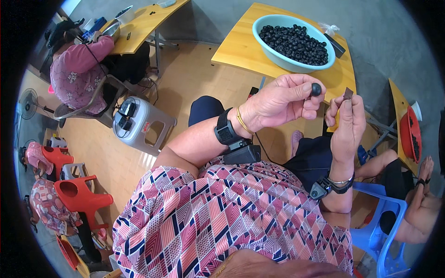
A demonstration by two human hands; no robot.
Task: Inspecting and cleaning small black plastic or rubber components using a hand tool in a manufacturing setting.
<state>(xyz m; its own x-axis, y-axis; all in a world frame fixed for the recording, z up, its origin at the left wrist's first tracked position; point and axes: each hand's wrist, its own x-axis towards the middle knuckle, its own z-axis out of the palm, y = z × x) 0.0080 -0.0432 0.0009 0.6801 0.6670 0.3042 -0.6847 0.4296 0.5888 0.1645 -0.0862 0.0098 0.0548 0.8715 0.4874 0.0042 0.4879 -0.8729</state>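
My left hand [285, 101] is closed, pinching a small round black rubber-like piece [316, 89] between thumb and fingertips. Just to its right, my right hand [348, 121] is closed around a small knife; its short flat brownish blade [348, 93] sticks up past the thumb, and a bit of yellow, seemingly its handle, shows at the fingers. Blade and black piece are apart. Beyond both hands, a pale blue bowl [265, 45] heaped with many small black pieces [294, 45], several showing holes, stands on a yellow wooden table [234, 48].
A dark box-like object [334, 45] and a clear plastic bag [330, 29] lie beside the bowl. To the left stands a grey stool [144, 127] with black devices and cables. A co-worker [79, 69] sits at another table; another person [419, 204] sits at right near a red basin [410, 134].
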